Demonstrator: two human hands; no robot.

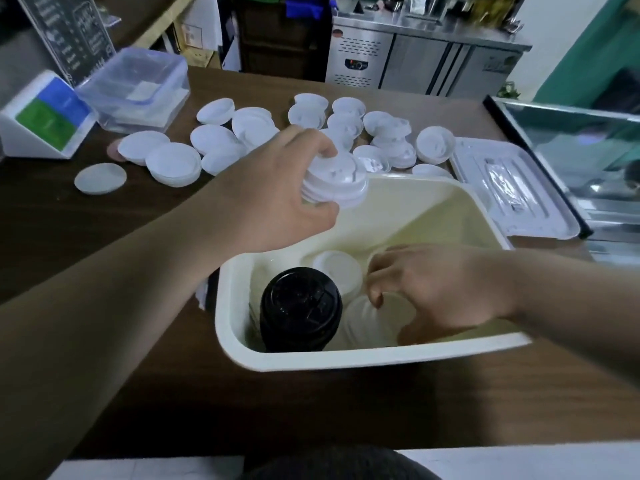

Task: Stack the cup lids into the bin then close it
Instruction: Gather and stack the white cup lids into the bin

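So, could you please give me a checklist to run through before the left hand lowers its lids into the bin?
1. Grip of the left hand on its lid stack: ok.
2. The lid stack fully over the bin opening: cannot tell.
3. Bare floor at the bin's far end: ok.
4. The right hand out of the bin: not ok, it holds the inner white lids.
5. The black lids clear of the drop spot: ok, near-left corner.
6. The bin cover off, lying to the right: ok.
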